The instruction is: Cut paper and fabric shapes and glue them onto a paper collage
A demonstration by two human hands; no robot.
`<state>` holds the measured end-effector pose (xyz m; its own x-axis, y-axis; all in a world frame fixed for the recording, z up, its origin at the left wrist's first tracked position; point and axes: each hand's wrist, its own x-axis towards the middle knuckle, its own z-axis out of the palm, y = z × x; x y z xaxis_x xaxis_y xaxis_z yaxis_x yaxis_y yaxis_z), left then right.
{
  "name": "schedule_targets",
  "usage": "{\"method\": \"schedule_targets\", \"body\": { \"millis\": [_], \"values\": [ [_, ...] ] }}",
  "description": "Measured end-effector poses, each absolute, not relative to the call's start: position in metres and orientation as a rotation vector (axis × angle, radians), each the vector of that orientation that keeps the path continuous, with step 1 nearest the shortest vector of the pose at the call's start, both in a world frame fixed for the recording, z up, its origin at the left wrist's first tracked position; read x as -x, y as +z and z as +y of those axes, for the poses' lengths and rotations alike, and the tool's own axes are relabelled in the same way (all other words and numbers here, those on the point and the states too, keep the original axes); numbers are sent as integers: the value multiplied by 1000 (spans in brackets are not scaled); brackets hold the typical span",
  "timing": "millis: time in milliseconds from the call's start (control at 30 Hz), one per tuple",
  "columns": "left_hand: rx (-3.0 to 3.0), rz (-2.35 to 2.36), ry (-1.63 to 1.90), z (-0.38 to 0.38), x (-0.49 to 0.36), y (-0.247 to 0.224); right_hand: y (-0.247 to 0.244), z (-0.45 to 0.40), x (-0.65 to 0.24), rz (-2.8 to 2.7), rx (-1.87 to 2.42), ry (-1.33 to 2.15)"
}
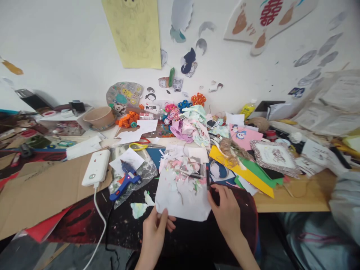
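A white sheet of paper [174, 204] lies in front of me, with a heap of small paper and fabric scraps [182, 165] on its far half. My left hand [156, 225] pinches the sheet's near left corner, thumb on top and fingers underneath. At the right edge, my right hand [226, 208] grips the sheet, its fingers partly curled beyond the border. A dark rectangular frame [194, 172] shows among the scraps. Left of the sheet, pale green and yellow fabric pieces [140, 209] rest on the dark mat [123, 232].
A blue glue gun [126, 183] and a white power bank [96, 167] with a cable lie to the left, beside cardboard [56, 183]. Yellow-handled scissors [139, 146], crumpled fabric [194, 127], twine [226, 146] and a yellow strip [242, 170] crowd the back and right.
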<state>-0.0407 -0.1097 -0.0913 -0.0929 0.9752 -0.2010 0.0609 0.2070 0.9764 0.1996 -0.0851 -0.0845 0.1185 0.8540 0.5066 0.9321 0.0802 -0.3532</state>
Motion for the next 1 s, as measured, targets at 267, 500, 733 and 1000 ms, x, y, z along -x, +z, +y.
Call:
{"method": "schedule_targets", "body": {
  "millis": [267, 500, 733, 1000],
  "values": [
    [-975, 1454, 1131, -119, 33, -94, -87, -74, -203, -1769, 1930, -63],
    [-919, 1458, 1147, -116, 34, -93, -92, -66, -215, -1729, 1993, -190],
    [-946, 1441, 1144, -119, 31, -103, -60, -42, -204, -1788, 1891, -245],
    [-1028, 1455, 1115, -121, 29, -106, -10, 74, -99, -2628, 1082, 192]
  ]
}}
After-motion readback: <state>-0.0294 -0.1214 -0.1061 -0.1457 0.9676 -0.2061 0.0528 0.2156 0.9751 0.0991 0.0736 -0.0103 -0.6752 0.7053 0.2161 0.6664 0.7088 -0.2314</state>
